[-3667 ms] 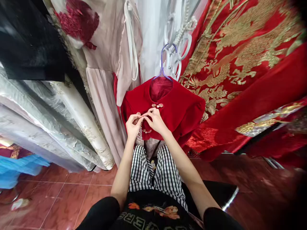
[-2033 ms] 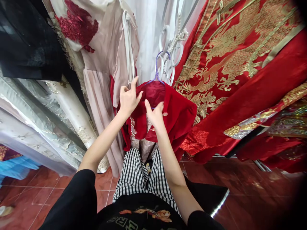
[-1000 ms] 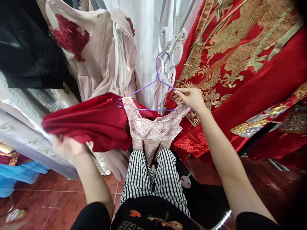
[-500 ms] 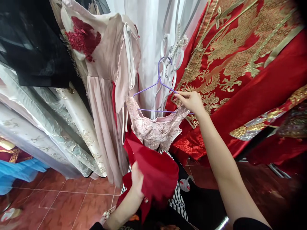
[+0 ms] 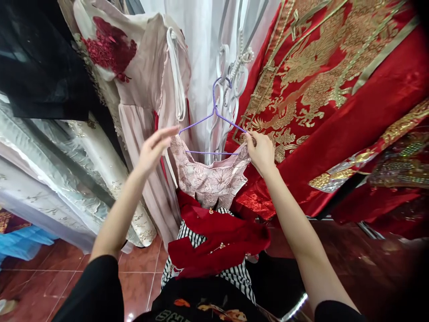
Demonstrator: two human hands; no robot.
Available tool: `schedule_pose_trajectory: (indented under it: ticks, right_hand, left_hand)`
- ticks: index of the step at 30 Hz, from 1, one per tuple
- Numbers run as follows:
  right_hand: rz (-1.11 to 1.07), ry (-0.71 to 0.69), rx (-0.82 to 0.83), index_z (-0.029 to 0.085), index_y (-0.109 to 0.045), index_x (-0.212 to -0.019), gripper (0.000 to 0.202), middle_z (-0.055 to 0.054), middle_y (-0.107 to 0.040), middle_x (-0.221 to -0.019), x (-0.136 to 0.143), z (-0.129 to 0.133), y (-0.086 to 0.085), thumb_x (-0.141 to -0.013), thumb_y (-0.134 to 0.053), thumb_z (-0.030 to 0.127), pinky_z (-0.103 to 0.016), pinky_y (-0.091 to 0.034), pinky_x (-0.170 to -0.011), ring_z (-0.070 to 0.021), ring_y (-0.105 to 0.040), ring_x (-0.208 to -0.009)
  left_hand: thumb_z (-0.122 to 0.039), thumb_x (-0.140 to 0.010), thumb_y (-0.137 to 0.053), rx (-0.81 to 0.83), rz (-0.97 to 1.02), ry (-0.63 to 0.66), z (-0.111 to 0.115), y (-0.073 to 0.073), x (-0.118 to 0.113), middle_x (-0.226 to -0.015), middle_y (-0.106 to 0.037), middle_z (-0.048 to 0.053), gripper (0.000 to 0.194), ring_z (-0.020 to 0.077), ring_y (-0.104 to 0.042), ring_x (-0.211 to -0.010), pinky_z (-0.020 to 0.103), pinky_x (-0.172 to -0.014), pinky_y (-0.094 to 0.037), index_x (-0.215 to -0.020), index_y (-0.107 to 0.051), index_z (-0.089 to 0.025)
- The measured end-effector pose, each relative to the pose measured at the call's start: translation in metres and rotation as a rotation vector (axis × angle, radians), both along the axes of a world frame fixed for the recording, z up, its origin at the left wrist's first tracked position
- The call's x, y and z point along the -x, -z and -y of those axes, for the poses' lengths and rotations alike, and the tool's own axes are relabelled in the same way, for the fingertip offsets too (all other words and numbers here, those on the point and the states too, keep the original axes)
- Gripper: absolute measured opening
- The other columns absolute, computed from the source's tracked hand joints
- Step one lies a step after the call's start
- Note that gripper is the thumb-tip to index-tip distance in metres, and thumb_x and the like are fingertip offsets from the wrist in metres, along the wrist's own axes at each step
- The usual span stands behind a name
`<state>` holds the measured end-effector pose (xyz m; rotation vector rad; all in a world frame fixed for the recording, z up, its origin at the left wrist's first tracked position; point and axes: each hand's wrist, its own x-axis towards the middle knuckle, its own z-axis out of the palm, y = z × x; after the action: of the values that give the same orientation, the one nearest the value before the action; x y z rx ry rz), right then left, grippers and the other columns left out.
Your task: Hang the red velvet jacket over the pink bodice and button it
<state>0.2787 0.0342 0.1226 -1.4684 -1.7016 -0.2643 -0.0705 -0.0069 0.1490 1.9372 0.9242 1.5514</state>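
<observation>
Glossy red tiles cover the floor, and white fabric is hung behind the purple hanger [image 5: 214, 110]. In the head view, the hanger is hooked upright at a white scrolled stand [image 5: 235, 89], over which a string of pearls [image 5: 241, 60] is draped. Below the hanger's crossbar, a pale pink patterned garment [image 5: 217, 179] is hung by its straps. By the right hand [image 5: 263, 152], the hanger's right shoulder is pinched beside the strap between thumb and fingers. The left hand [image 5: 152, 152] is held open near the hanger's left end, its fingers extended; whether strap or hanger is touched cannot be told. Lower down, beneath the hanger, a red jacket [image 5: 228, 237] with small ornate fasteners is laid crumpled across checked trousers [image 5: 243, 277]. To the hanger's left, a blush gown [image 5: 140, 89] with dark red appliqué is hung; to its right, a red garment with gold embroidery [image 5: 301, 85] is spread.
</observation>
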Motion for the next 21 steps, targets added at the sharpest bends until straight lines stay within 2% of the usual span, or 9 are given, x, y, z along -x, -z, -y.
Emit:
schedule_pose_trajectory:
  ticks: [1,3,5,7,9,11,14,18,21]
  right_hand:
    - [-0.004,0.013,0.007,0.021,-0.069,-0.105,0.042,-0.013,-0.073,-0.103,0.001,-0.001,0.001,-0.102,-0.037,0.047,-0.043,-0.046,-0.089,-0.0302,-0.063,-0.099]
    - [-0.016,0.053,0.038,0.02,-0.068,-0.1,0.044,-0.014,-0.071,-0.101,0.002,-0.003,0.003,-0.102,-0.036,0.05,-0.044,-0.044,-0.09,-0.0308,-0.062,-0.1]
    - [-0.035,0.095,0.067,0.019,-0.067,-0.098,0.047,-0.016,-0.07,-0.103,0.002,-0.005,0.004,-0.101,-0.035,0.053,-0.045,-0.044,-0.092,-0.0313,-0.061,-0.102]
    - [-0.067,0.13,0.08,0.017,-0.064,-0.1,0.051,-0.018,-0.068,-0.105,-0.001,-0.008,0.006,-0.1,-0.034,0.058,-0.048,-0.043,-0.094,-0.0321,-0.061,-0.104]
    - [-0.097,0.115,0.084,0.017,-0.061,-0.103,0.053,-0.018,-0.067,-0.104,-0.007,-0.011,0.008,-0.098,-0.036,0.063,-0.048,-0.043,-0.092,-0.0324,-0.06,-0.104]
    - [-0.103,0.029,0.078,0.019,-0.058,-0.105,0.051,-0.016,-0.066,-0.103,-0.015,-0.012,0.011,-0.097,-0.038,0.065,-0.046,-0.045,-0.089,-0.0311,-0.061,-0.1]
    - [-0.046,-0.094,0.052,0.021,-0.057,-0.105,0.045,-0.013,-0.067,-0.103,-0.024,-0.011,0.013,-0.098,-0.036,0.061,-0.044,-0.046,-0.087,-0.0291,-0.061,-0.097]
    - [0.049,-0.094,-0.002,0.025,-0.061,-0.102,0.044,-0.011,-0.068,-0.103,-0.025,-0.008,0.016,-0.102,-0.029,0.054,-0.041,-0.047,-0.084,-0.0281,-0.061,-0.097]
    - [0.023,-0.1,-0.054,0.025,-0.065,-0.1,0.045,-0.009,-0.069,-0.101,-0.022,-0.008,0.018,-0.102,-0.029,0.053,-0.037,-0.047,-0.082,-0.0265,-0.062,-0.096]
  left_hand:
    - [-0.04,-0.092,-0.059,0.082,0.012,0.036,-0.018,-0.016,0.009,-0.127,-0.068,0.011,0.031,0.025,-0.062,-0.124,0.047,-0.11,-0.049,-0.116,-0.069,-0.023]
    - [-0.038,-0.091,-0.061,0.257,0.052,0.052,-0.055,-0.032,0.023,-0.111,-0.072,0.015,0.029,0.0266,-0.067,-0.114,0.049,-0.103,-0.052,-0.106,-0.072,-0.016]
    - [-0.037,-0.089,-0.065,0.281,0.104,-0.065,-0.086,-0.031,0.032,-0.099,-0.073,0.015,0.026,0.0257,-0.068,-0.108,0.045,-0.101,-0.053,-0.097,-0.072,-0.013]
    - [-0.042,-0.089,-0.065,0.226,0.062,-0.155,-0.103,-0.021,0.036,-0.092,-0.073,0.014,0.031,0.0238,-0.069,-0.102,0.04,-0.097,-0.054,-0.093,-0.072,-0.012]
    - [-0.052,-0.091,-0.059,0.149,-0.114,-0.14,-0.107,-0.009,0.035,-0.09,-0.074,0.012,0.041,0.0219,-0.07,-0.095,0.036,-0.091,-0.055,-0.093,-0.073,-0.013]
    - [-0.058,-0.088,-0.06,0.027,-0.366,-0.11,-0.102,0.002,0.033,-0.088,-0.075,0.01,0.045,0.0206,-0.07,-0.086,0.033,-0.085,-0.055,-0.092,-0.074,-0.015]
    - [-0.055,-0.084,-0.067,-0.218,-0.62,-0.192,-0.095,0.016,0.034,-0.089,-0.076,0.007,0.038,0.02,-0.07,-0.081,0.031,-0.08,-0.054,-0.093,-0.075,-0.019]
    - [-0.047,-0.094,-0.054,-0.417,-0.603,-0.299,-0.097,0.034,0.033,-0.102,-0.077,0.01,0.034,0.023,-0.073,-0.094,0.034,-0.086,-0.054,-0.099,-0.076,-0.021]
    - [-0.047,-0.094,-0.054,-0.425,-0.492,-0.328,-0.096,0.042,0.025,-0.105,-0.077,0.009,0.035,0.0239,-0.073,-0.099,0.034,-0.089,-0.055,-0.1,-0.076,-0.021]
